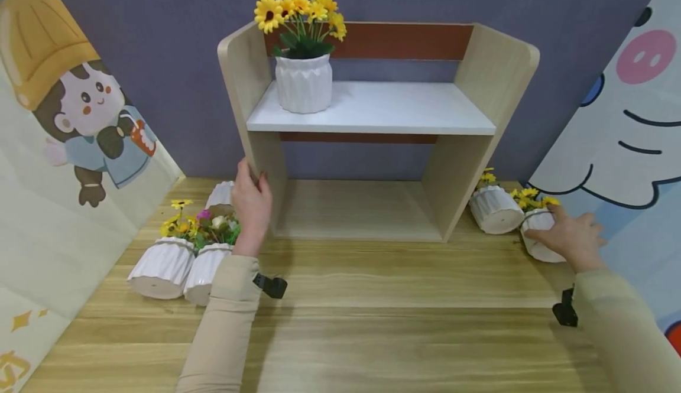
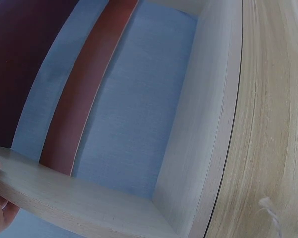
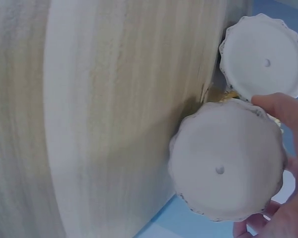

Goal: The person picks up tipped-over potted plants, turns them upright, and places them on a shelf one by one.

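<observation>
My left hand (image 1: pixel 252 207) grips the left side panel of a small wooden desk shelf (image 1: pixel 383 106), with the thumb on its inner side, as the left wrist view (image 2: pixel 89 198) also shows. At the far right, my right hand (image 1: pixel 577 239) holds a white fluted flower pot (image 1: pixel 538 221) that lies on its side. In the right wrist view the thumb is on one edge of the pot (image 3: pixel 223 153) and fingers curl round the other. Its yellow flowers point toward the back wall. A second tipped pot (image 1: pixel 495 210) lies just left of it, beside the shelf.
An upright pot with yellow flowers (image 1: pixel 304 83) stands on the shelf's white upper board, left side. Several more white pots (image 1: pixel 165 266) with flowers lie tipped on the wooden table (image 1: pixel 372 334) at left. Printed panels flank the table, and a blue-grey wall (image 1: pixel 159 26) backs it.
</observation>
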Demonstrator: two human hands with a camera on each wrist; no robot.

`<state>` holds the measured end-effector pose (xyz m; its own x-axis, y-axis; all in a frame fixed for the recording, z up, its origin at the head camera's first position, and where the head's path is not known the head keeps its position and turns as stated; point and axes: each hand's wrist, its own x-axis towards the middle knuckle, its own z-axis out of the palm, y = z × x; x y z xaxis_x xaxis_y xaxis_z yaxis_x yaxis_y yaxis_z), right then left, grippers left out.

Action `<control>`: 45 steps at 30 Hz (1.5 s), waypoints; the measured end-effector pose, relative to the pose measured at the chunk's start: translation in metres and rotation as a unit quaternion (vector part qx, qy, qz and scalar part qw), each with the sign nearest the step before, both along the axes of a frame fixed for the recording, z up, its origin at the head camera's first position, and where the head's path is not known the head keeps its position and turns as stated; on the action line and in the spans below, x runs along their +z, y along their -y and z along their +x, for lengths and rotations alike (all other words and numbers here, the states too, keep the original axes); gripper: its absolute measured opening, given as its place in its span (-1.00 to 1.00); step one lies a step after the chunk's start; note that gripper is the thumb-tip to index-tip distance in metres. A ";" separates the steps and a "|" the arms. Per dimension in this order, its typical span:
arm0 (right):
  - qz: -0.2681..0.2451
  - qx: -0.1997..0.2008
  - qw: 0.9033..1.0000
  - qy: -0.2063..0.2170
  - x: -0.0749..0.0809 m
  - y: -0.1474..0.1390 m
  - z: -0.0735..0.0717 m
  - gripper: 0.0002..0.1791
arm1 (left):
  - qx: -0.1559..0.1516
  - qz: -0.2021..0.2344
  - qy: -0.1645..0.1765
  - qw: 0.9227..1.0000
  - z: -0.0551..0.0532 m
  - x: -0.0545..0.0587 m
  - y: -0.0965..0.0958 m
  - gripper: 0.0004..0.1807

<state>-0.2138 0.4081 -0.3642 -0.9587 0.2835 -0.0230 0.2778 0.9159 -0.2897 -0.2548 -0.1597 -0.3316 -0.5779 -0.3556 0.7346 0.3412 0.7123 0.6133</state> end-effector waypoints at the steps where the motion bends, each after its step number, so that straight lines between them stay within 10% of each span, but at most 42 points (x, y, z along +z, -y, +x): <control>1: 0.001 0.001 1.000 0.002 0.001 -0.001 0.000 0.11 | 0.000 0.000 0.000 1.000 0.000 0.000 0.000 -0.64; 45: 0.000 -0.004 0.994 -0.109 -0.002 0.005 0.048 0.04 | -0.011 0.014 0.004 1.000 -0.003 -0.002 -0.001 -0.64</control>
<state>-0.1661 0.4028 -0.3661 -0.9387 0.2913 0.1845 0.2162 0.9140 -0.3432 -0.2573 -0.1586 -0.3334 -0.5920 -0.3619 0.7201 0.3523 0.6875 0.6350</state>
